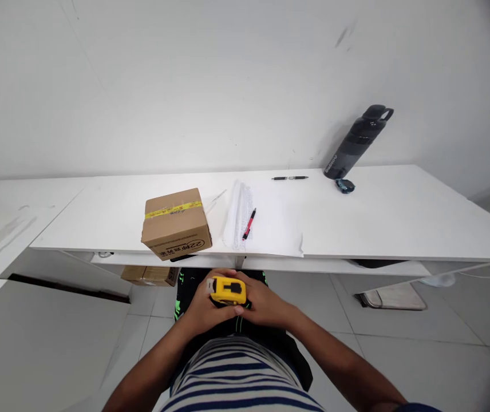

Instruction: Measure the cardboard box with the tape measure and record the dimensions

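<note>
A small yellow box cutter (228, 290) with a black slider is held close to my body, below the desk's front edge. My left hand (202, 312) wraps round its left end, fingers curled. My right hand (264, 306) grips its right side, thumb pressed beneath it. On the white desk (378, 223) in front stands a brown cardboard box (177, 224) sealed with yellow tape, apart from both hands.
Right of the box lie white sheets of paper (266, 226) with a red pen (249, 224) on them. Farther back are a black pen (289, 178), a dark water bottle (358, 141) leaning on the wall and a small dark object (345, 185). Another carton (149, 275) sits under the desk.
</note>
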A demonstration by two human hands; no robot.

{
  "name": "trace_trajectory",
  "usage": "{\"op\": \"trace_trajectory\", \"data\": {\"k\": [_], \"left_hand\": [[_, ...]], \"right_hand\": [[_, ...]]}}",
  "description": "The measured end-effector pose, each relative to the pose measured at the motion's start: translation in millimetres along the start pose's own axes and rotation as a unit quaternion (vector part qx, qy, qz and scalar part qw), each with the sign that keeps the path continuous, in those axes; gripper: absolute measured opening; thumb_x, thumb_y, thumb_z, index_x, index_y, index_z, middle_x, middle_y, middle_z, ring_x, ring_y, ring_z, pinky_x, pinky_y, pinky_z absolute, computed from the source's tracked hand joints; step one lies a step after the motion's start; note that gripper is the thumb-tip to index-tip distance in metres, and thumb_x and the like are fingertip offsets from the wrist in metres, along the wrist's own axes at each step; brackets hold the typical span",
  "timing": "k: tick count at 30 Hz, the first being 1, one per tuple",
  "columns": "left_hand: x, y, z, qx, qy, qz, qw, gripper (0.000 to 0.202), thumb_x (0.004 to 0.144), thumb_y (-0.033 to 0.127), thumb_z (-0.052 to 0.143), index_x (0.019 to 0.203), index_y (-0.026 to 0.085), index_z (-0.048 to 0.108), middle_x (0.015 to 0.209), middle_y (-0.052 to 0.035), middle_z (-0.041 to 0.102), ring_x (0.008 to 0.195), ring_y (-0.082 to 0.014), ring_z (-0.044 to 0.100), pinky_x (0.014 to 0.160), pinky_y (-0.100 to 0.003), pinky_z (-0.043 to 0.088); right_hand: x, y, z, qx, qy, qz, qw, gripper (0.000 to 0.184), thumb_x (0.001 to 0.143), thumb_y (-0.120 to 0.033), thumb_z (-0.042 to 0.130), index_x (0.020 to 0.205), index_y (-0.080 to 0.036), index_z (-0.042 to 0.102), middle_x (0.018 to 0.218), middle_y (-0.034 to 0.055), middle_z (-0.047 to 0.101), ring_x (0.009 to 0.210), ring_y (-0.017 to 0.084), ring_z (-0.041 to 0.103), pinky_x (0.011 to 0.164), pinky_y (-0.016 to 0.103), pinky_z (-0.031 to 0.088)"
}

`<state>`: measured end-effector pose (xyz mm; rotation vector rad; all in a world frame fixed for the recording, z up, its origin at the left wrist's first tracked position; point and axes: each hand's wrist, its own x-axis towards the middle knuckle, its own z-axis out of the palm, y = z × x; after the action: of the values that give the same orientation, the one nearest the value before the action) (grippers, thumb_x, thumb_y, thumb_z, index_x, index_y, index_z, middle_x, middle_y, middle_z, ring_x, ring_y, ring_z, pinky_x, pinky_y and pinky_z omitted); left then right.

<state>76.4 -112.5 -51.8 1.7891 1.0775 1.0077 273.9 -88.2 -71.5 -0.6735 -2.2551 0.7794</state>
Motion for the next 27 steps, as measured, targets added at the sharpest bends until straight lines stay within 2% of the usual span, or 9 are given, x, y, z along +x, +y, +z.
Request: {"op": "trace_trajectory", "data": {"k": [4,7,8,11,15,18,22,24,27], "left_hand": [[20.7,-2.7,-3.9,0.106,-0.031,0.027,0.993,0.064,0.068,0.046,0.082,0.122,0.022,0.058,0.122,-0.0106,0.066,0.112,-0.0269,0.064,0.099,-0.043,0.050],[46.0,-17.2,-0.9,0.247,-0.078,0.112,0.959,0.052,0.071,0.052,0.078,0.111,0.021,0.063,0.132,-0.0126,0.064,0.126,-0.0301,0.057,0.111,-0.049,0.040],[54.8,-23.6,1.2,0.288,-0.092,0.140,0.943,0.046,0.073,0.053,0.076,0.104,0.021,0.065,0.135,-0.0127,0.062,0.130,-0.0307,0.054,0.114,-0.051,0.035],[76.2,-43.3,8.1,0.363,-0.109,0.186,0.907,0.041,0.075,0.058,0.072,0.092,0.021,0.066,0.139,-0.0126,0.060,0.135,-0.0314,0.050,0.118,-0.053,0.029],[85.9,-62.3,14.3,0.372,-0.086,0.195,0.903,0.051,0.070,0.067,0.071,0.089,0.020,0.066,0.133,-0.0141,0.064,0.131,-0.0320,0.053,0.113,-0.053,0.036],[83.7,-69.3,17.1,0.363,-0.061,0.208,0.906,0.052,0.070,0.068,0.071,0.088,0.019,0.066,0.133,-0.0142,0.064,0.130,-0.0324,0.054,0.111,-0.052,0.038],[81.1,-71.8,18.8,0.363,-0.059,0.208,0.906,0.048,0.078,0.064,0.066,0.094,0.019,0.067,0.135,-0.0136,0.063,0.131,-0.0309,0.053,0.112,-0.051,0.038],[80.9,-72.0,19.5,0.368,-0.067,0.195,0.907,0.046,0.081,0.061,0.065,0.098,0.019,0.067,0.136,-0.0132,0.062,0.133,-0.0297,0.052,0.113,-0.049,0.037],[80.5,-73.0,21.3,0.378,-0.072,0.177,0.906,0.042,0.083,0.058,0.065,0.101,0.021,0.068,0.138,-0.0121,0.061,0.134,-0.0291,0.051,0.114,-0.048,0.036]], "right_hand": [[28.3,28.0,-55.9,-0.195,0.004,0.053,0.979,0.031,0.091,-0.013,0.043,0.111,-0.020,0.066,0.112,0.0103,0.070,0.103,0.025,0.065,0.088,0.040,0.051],[59.6,64.5,-96.2,-0.387,-0.012,0.195,0.901,0.049,0.090,-0.004,0.038,0.134,-0.017,0.055,0.114,0.0174,0.068,0.095,0.028,0.067,0.077,0.039,0.047],[69.8,76.5,-105.9,-0.420,-0.038,0.229,0.877,0.052,0.090,-0.003,0.037,0.139,-0.016,0.050,0.113,0.0192,0.067,0.091,0.028,0.067,0.075,0.038,0.046],[92.2,103.5,-122.0,-0.421,-0.075,0.232,0.874,0.041,0.089,-0.004,0.045,0.126,-0.014,0.059,0.103,0.0187,0.069,0.084,0.026,0.068,0.074,0.035,0.043],[95.6,111.9,-120.3,-0.389,-0.060,0.209,0.895,0.023,0.094,-0.013,0.046,0.111,-0.012,0.062,0.093,0.0155,0.072,0.083,0.024,0.067,0.074,0.032,0.041],[83.1,104.1,-107.2,-0.358,-0.010,0.217,0.908,0.033,0.102,-0.026,0.030,0.121,-0.013,0.054,0.098,0.0139,0.072,0.078,0.021,0.066,0.069,0.030,0.043],[65.2,91.8,-82.9,-0.112,0.090,0.215,0.966,0.042,0.102,-0.044,0.027,0.102,-0.018,0.060,0.090,0.0047,0.070,0.074,0.016,0.064,0.069,0.028,0.047],[61.2,88.5,-74.1,0.000,0.123,0.212,0.970,0.047,0.100,-0.051,0.029,0.087,-0.019,0.062,0.077,0.0023,0.067,0.074,0.017,0.063,0.071,0.029,0.048],[61.2,86.9,-69.0,0.032,0.145,0.241,0.959,0.042,0.097,-0.051,0.036,0.087,-0.020,0.063,0.069,-0.0001,0.064,0.070,0.017,0.062,0.070,0.030,0.047]]}}
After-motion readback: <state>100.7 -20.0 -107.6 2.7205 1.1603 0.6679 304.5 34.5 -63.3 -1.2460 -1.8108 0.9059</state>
